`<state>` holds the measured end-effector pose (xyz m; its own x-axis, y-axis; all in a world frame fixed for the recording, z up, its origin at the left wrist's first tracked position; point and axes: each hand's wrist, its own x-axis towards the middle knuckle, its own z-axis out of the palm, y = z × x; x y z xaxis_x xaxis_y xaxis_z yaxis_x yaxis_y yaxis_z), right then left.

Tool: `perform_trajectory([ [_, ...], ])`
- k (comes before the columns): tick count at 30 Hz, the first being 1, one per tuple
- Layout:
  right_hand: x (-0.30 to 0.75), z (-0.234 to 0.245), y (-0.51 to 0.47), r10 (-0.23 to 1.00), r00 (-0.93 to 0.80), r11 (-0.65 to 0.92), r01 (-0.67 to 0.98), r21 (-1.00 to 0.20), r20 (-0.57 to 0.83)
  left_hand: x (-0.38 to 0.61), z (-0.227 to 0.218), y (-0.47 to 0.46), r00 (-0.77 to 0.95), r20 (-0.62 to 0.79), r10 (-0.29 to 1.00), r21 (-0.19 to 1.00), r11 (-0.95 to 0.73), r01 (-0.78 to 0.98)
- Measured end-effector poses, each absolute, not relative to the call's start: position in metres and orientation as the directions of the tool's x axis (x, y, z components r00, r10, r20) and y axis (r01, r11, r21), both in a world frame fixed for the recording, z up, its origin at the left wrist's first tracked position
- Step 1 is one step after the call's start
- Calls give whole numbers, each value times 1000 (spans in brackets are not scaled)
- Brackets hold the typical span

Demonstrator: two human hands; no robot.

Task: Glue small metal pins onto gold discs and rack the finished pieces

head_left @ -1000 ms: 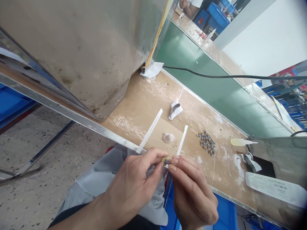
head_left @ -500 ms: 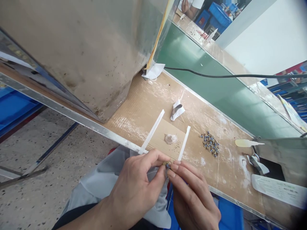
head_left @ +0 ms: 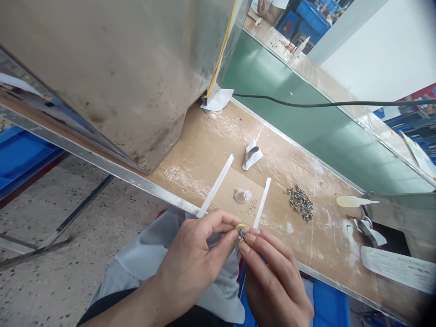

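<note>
Between my fingertips, over the front edge of the table, is a tiny blue and gold-coloured piece [head_left: 241,233] with a rounded gold end. My left hand [head_left: 194,254] pinches it between thumb and forefinger. From the other side my right hand [head_left: 274,268] has its thumb and fingers closed on the same piece. Just beyond lies a cardboard sheet [head_left: 223,193] with a strip of white tape at each side. On it rests a small clear round dish [head_left: 243,196], with tiny specks scattered beside it. A pile of similar blue and gold pieces [head_left: 300,203] lies to the right.
A large metal housing [head_left: 136,81] stands at the left. Crumpled white paper [head_left: 252,156] sits behind the sheet. At the right are a squeeze bottle [head_left: 354,201] and a white printed strip [head_left: 398,268]. A black cable [head_left: 293,105] crosses before the green partition [head_left: 269,72]. Across it sits another person [head_left: 270,11].
The small piece has turned a little between my fingertips, and more of its gold end shows. Both hands stay in nearly the same place; the view has shifted slightly.
</note>
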<state>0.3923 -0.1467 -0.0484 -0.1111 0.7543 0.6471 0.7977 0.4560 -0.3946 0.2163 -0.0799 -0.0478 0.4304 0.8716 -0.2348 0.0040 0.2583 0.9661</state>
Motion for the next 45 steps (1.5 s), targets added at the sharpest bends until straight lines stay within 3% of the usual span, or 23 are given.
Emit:
perform_trajectory([
  [5,395,-54,-151,728,-113,493,772,-402,676,219,-49,-78,393,-196,899,978,208,11],
  [8,397,-58,-149,728,42,435,744,-507,685,219,-49,-77,368,-173,914,985,162,60],
  [12,401,-55,-144,887,219,192,626,-756,407,220,-48,-79,353,-124,928,985,73,155],
  [16,405,-54,-141,932,209,163,491,-856,297,220,-49,-82,381,-91,920,978,10,210],
  [36,422,-62,-153,936,323,57,247,-967,137,248,-47,-90,404,94,910,906,-247,345],
  [45,443,-69,-168,927,373,2,112,-994,44,271,-46,-91,482,-55,874,919,-144,366],
])
